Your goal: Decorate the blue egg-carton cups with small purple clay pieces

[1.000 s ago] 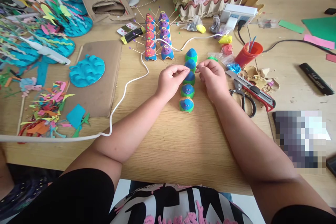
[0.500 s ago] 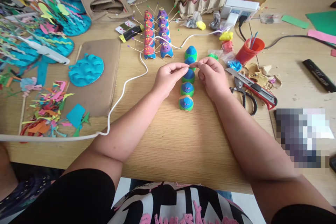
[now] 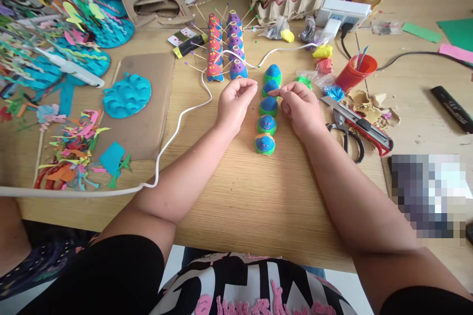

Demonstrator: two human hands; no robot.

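Note:
Several blue and green domed pieces stand in a column on the table; the nearest two have small faces. Left of the column is my left hand, thumb and index finger pinched together; whatever may be between the tips is too small to make out. My right hand is on the other side, its index finger reaching to the second piece from the back, the other fingers curled. Whether it holds something small cannot be seen. Behind my left hand stand a red row and a purple row stuck with pins.
A white cable winds across the table at the left. Scissors, a red cutter and a red cup lie or stand at the right. Cardboard bears a blue disc, near paper scraps.
My left hand has drawn away from the right fingertip, leaving a gap over the column. The right index finger stays by the second piece. The whole view has shifted slightly.

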